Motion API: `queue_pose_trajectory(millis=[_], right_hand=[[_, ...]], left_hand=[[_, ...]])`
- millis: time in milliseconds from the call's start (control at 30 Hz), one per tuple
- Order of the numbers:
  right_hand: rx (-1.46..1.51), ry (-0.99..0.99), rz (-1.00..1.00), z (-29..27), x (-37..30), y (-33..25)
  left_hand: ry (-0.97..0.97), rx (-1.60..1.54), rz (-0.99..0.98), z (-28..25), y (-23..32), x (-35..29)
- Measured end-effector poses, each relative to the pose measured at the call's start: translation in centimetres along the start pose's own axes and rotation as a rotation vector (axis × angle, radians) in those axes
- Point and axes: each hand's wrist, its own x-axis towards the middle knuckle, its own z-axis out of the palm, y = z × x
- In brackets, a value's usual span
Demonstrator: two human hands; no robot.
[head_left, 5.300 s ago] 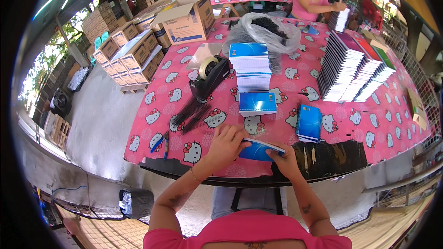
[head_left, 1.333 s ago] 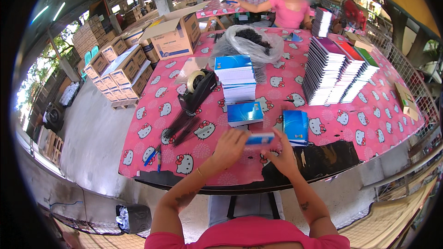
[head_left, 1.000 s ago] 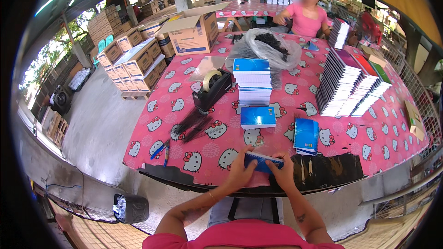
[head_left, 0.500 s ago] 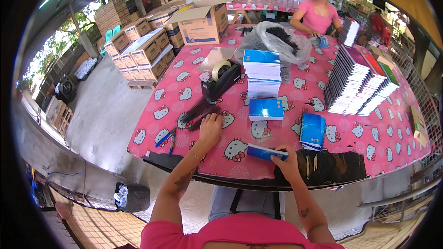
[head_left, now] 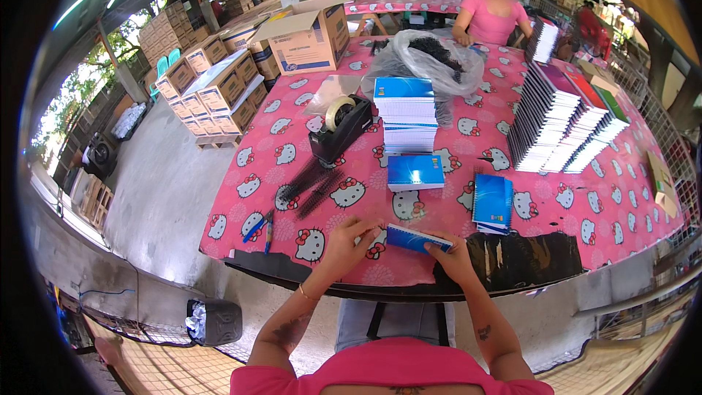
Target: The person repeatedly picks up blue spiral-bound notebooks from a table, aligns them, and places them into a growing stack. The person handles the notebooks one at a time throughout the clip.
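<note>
My right hand grips one end of a small blue-covered notebook, which lies tilted low over the near edge of the table. At its other end is my left hand, its thumb and fingertips drawn together; whatever thin thing they pinch is too small to make out. Beyond the left hand lie black spiral binding coils. A short pile of blue notebooks sits past the held one, with a taller blue-topped stack behind it. Right of these rest a few more blue notebooks.
A black tape dispenser stands left of the tall stack. Pens lie near the left edge. Behind are a plastic bag of coils and an open carton. Tall notebook stacks fill the right; a co-worker is at the far side.
My left hand has come from the black coils toward me and right, to the end of the notebook. My right hand keeps its grip on the notebook. The view has shifted slightly.
</note>
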Motion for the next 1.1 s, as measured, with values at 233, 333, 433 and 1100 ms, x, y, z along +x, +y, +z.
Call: queue_pose_trajectory(millis=[233,333,433,1100], right_hand=[[0.028,-0.009,0.024,-0.3,0.0,0.4],[0.04,-0.012,0.013,-0.2,0.0,0.6],[0.031,-0.026,0.006,-0.3,0.0,0.6],[0.043,0.243,0.021,0.7,-2.3,-2.6]], left_hand=[[0.018,-0.059,-0.001,0.5,0.9,-0.4],[-0.038,0.04,-0.014,0.4,0.9,-0.2],[-0.073,-0.051,-0.208,0.6,0.3,0.3],[-0.207,0.698,0.329,5.8,1.7,-4.8]])
